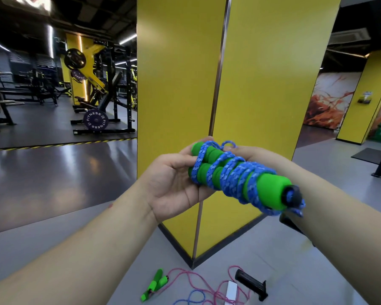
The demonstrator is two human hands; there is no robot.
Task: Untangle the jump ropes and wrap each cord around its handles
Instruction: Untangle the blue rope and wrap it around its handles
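Observation:
Two green foam handles lie side by side at chest height, with a blue braided cord wound round them in many turns. My left hand holds the far end of the bundle, fingers curled round the handles. My right hand is behind the bundle, mostly hidden, pinching a small loop of the blue cord at the top. On the floor below lies a second jump rope: two green handles with a loose pink cord spread out.
A yellow pillar stands directly ahead, its corner near my feet. On the floor beside the pink cord lie a black handle-like object and a white box. Gym racks and a weight plate stand at the left.

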